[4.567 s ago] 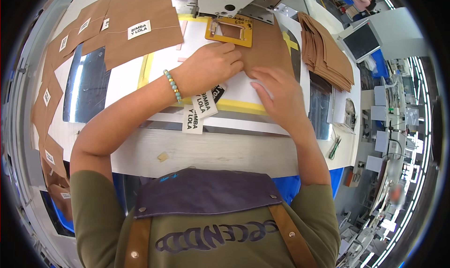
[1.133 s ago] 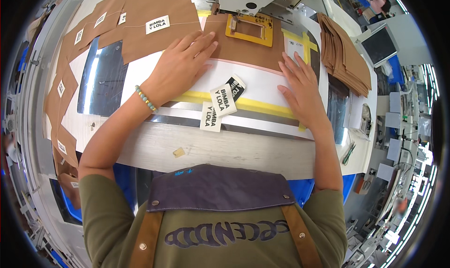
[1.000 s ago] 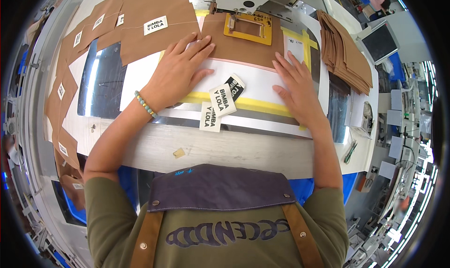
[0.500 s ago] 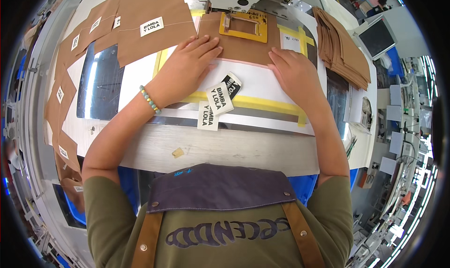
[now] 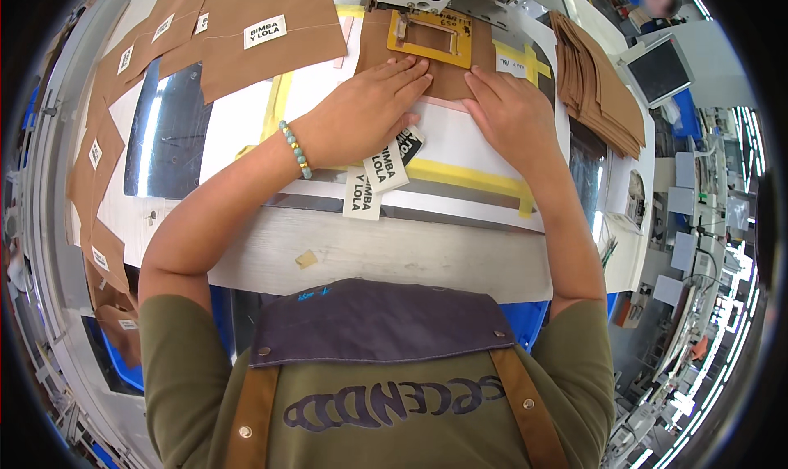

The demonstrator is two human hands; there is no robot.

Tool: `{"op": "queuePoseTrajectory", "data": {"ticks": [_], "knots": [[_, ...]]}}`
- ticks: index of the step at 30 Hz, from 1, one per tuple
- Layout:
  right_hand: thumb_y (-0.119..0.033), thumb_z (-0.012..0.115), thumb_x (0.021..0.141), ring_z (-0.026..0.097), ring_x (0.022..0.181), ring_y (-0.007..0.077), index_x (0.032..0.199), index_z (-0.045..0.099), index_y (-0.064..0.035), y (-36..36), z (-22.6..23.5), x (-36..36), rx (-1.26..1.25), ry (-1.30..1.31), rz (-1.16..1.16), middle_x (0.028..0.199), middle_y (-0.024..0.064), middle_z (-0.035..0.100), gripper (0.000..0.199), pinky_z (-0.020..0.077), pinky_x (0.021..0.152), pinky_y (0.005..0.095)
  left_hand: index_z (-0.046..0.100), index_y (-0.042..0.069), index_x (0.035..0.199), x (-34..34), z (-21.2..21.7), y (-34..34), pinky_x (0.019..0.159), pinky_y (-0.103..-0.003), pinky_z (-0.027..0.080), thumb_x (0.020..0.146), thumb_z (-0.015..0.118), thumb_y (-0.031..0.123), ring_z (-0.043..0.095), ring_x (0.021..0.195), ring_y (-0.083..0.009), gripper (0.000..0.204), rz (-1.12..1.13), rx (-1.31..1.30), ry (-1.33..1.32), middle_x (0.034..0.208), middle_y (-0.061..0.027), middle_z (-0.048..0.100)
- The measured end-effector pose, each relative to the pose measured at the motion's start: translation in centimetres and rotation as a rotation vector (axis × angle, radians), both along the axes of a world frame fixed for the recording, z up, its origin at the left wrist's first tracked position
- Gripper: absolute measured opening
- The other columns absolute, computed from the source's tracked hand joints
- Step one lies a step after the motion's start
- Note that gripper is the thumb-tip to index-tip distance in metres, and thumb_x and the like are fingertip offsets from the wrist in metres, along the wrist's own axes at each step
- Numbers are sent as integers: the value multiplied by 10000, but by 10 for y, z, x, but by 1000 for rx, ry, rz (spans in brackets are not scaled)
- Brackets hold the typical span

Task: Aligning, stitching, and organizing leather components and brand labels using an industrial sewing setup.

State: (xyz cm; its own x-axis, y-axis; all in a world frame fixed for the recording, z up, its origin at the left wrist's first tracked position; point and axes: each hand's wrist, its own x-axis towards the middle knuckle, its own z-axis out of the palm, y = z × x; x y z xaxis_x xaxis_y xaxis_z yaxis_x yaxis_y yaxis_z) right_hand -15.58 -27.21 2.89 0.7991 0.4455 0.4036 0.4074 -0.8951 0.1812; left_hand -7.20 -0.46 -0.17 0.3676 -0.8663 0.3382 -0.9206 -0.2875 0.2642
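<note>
here both the left hand (image 5: 361,116) and right hand (image 5: 510,118) press flat, holding nothing, on brown leather (image 5: 450,73) over a taped white table (image 5: 394,247), seemingly a workshop.

Under both hands lies a matt brown piece (image 5: 447,75) that looks like leather or stiff card. Just beyond the fingertips sits a glossy yellow plastic frame (image 5: 431,41). By the left hand (image 5: 361,116) are smooth white labels (image 5: 373,178). The desk (image 5: 410,251) is smooth, pale and matt.
</note>
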Motion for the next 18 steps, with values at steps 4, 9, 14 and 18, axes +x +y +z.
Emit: {"op": "queuePoseTrajectory", "data": {"ticks": [4,9,14,18], "knots": [[-133,751,890,741,1053,249,1160,748,-40,-5,-3,9,-87,-54,38,1198,86,774,286,585,879,381,488,-18,1586,5,-4,1,1256,-478,416,1068,621,179,489,1507,-406,570,-47,-108,-6,1611,-245,527],[-28,670,905,738,1128,278,1145,764,-39,-46,24,-12,-104,-122,-128,1267,75,768,258,589,968,416,619,48,1478,8,9,14,1140,-476,507,1036,662,150,605,1369,-408,456,-29,-211,142,1462,-206,654],[11,670,891,729,1190,294,1161,763,-19,-44,49,-57,-152,-214,-336,1311,115,754,287,578,1016,437,738,11,1228,15,11,27,1035,-453,570,969,743,143,686,1242,-366,291,106,-147,105,1333,-158,736],[2,667,870,721,1169,330,1140,754,14,-36,32,-96,-112,-144,-504,1260,156,753,284,569,997,449,725,0,1258,16,6,28,1071,-465,552,970,748,151,660,1291,-370,325,168,-144,55,1365,-150,721]]}}
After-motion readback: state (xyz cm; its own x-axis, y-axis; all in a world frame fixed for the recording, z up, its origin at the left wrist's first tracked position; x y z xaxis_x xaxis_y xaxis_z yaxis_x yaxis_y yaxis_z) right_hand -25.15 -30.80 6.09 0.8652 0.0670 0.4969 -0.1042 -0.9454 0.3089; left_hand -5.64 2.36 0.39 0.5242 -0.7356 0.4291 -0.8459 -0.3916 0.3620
